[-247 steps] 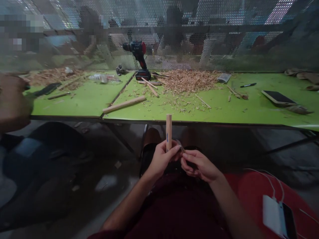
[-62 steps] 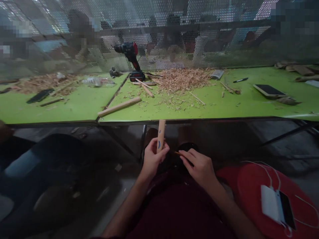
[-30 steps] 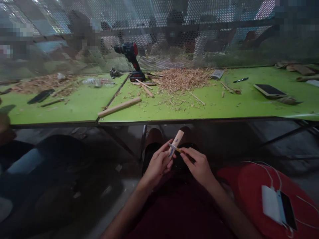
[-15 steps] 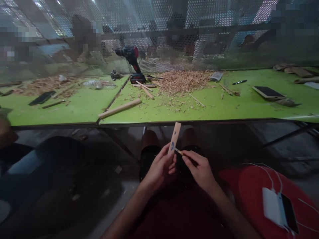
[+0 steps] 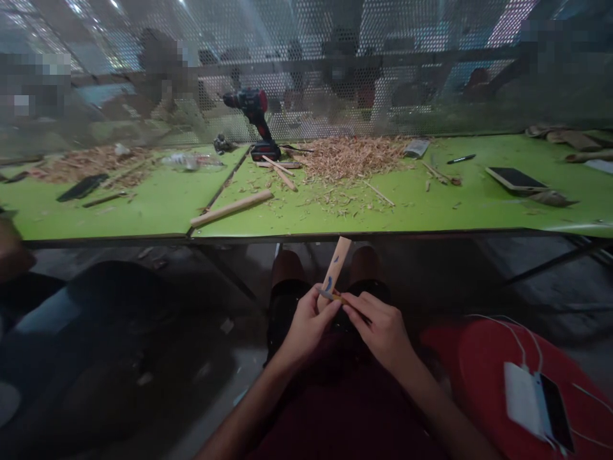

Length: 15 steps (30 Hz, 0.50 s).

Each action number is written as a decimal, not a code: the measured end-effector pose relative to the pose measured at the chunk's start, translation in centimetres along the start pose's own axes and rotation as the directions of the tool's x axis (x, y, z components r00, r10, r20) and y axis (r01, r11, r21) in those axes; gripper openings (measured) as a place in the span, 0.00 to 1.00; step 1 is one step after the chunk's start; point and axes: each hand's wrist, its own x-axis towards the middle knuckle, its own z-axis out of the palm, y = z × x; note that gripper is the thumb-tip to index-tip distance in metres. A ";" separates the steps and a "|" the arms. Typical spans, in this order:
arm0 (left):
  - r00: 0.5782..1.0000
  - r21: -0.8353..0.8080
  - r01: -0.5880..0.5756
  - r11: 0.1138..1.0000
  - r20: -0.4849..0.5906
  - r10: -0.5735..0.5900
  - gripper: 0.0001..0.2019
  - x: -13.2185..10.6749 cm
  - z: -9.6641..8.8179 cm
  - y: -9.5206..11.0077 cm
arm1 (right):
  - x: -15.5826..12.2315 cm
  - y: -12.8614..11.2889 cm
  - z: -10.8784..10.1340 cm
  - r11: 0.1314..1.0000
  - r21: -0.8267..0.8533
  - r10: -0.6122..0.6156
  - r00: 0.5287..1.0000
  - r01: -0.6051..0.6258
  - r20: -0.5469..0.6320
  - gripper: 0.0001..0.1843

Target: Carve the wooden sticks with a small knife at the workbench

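Note:
My left hand (image 5: 310,324) is closed around the lower end of a flat wooden strip (image 5: 337,262) that tilts up and to the right. Blue marks show on the strip's face. Between the fingers of my right hand (image 5: 378,322) is a small knife (image 5: 338,298) with a yellowish handle. Its blade lies across the strip, close to my left thumb. Both hands are above my lap, in front of the table edge.
The green table (image 5: 412,214) holds a cordless drill (image 5: 258,124), a heap of wood shavings (image 5: 354,156), a wooden rod (image 5: 232,209), a pen (image 5: 461,159) and a phone (image 5: 516,178). A red stool (image 5: 472,364) on my right bears a white power bank (image 5: 525,399). Another person sits at left.
The knife has moved down and left along the strip, and its blade now lies crosswise near my left thumb. My left thumb has shifted toward the knife. The strip leans slightly more rightward.

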 end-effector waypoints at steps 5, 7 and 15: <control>0.993 0.163 -0.100 0.981 -0.037 0.108 0.13 -0.1 0.0 0.1 | 0.2 -0.1 -0.4 1.000 0.007 -0.006 1.000 0.006 0.014 0.17; 0.994 0.152 -0.100 0.983 -0.024 0.105 0.14 -0.1 -0.1 -0.2 | 0.2 -0.2 -0.5 1.000 -0.010 -0.013 0.999 0.013 0.036 0.17; 0.997 -0.014 -0.015 1.000 0.082 0.016 0.16 -0.1 -0.2 -1.0 | 0.3 -0.1 -0.3 0.988 -0.139 -0.061 0.998 0.059 -0.005 0.17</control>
